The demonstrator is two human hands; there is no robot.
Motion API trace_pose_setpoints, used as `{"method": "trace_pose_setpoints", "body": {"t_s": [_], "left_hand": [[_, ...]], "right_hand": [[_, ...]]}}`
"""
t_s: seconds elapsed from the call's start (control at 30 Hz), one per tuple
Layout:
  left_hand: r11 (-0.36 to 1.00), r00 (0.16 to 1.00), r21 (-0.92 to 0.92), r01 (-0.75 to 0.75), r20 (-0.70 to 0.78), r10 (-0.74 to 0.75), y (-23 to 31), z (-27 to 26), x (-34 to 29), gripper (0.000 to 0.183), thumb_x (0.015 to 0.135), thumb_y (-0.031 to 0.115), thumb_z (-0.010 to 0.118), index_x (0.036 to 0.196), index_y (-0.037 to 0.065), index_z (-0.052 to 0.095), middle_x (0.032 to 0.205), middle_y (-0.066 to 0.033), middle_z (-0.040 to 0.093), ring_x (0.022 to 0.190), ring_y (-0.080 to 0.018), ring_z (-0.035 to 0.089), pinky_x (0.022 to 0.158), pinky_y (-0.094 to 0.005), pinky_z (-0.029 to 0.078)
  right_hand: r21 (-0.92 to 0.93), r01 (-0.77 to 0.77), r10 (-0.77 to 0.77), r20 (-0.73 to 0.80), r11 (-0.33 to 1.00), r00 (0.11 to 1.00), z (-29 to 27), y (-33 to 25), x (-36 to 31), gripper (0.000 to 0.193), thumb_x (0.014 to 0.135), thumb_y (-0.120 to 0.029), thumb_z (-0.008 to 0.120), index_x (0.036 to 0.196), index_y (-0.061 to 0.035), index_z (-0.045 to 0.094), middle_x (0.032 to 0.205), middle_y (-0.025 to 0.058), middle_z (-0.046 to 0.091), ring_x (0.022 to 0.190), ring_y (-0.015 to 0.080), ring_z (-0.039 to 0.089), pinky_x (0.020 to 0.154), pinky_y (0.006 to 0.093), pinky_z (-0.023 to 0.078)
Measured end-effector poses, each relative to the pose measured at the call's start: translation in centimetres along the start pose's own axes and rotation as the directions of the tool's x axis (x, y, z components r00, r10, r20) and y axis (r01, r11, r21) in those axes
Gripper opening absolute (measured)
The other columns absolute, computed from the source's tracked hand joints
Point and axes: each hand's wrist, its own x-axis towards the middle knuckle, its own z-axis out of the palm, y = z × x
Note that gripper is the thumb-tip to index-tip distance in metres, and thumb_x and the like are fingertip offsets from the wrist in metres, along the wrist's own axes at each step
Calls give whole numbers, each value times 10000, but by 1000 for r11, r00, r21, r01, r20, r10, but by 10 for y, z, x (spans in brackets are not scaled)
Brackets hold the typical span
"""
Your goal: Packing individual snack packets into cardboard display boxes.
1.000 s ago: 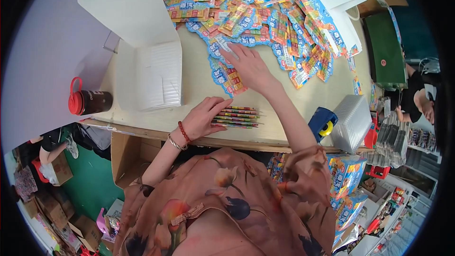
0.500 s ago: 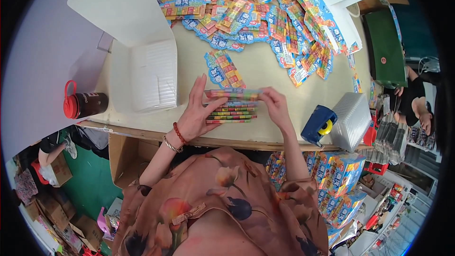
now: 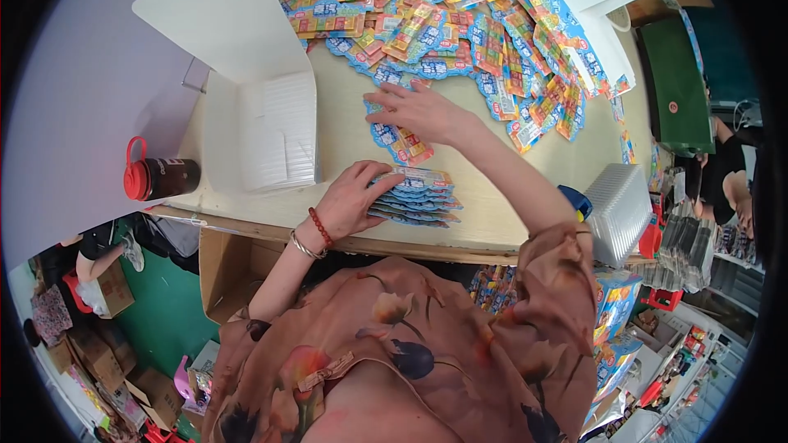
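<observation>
Left hand (image 3: 355, 197): gripping left end of packet stack (image 3: 423, 195).
Right hand (image 3: 417, 112): nearer, over loose packet (image 3: 410, 148); can't tell grip.
Loose packet: slants far-left to near-right.

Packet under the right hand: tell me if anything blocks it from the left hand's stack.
Nothing visible stands between the packet under the right hand and the stack; the left hand is at the stack's left end.

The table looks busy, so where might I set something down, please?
Bare patches lie between the white box and the loose packets, and between the packet stack and the clear trays, partly beneath the right forearm. Those packets crowd the far side.
</observation>
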Motion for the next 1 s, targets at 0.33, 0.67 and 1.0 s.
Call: {"method": "trace_pose_setpoints", "body": {"t_s": [0.33,0.67,1.0], "left_hand": [[999,999,5,35,-4,-35,9,6,-14,776,575,136,818,1285,156,504,1223,-101,509,1102,-317,497,953,-423,433],[997,997,-47,61,-41,-62,7,2,13,1073,560,195,859,1470,159,291,1316,-164,388,1181,-378,408,1012,-426,408],[998,998,-11,58,-11,-58,7,1,16,1032,563,203,863,1450,148,337,1246,-132,432,1100,-344,433,958,-416,429]], "right_hand": [[191,-338,319,123,922,940,-10,27,-64,680,536,-378,852,996,-42,481,1137,118,498,1154,289,456,907,427,384],[814,-384,347,242,436,906,2,-13,-85,218,920,-204,587,1048,-27,587,876,140,646,789,235,602,732,349,472],[653,-749,968,99,111,230,7,62,-29,502,811,-471,709,777,17,597,588,124,614,483,189,617,454,305,483]]}}
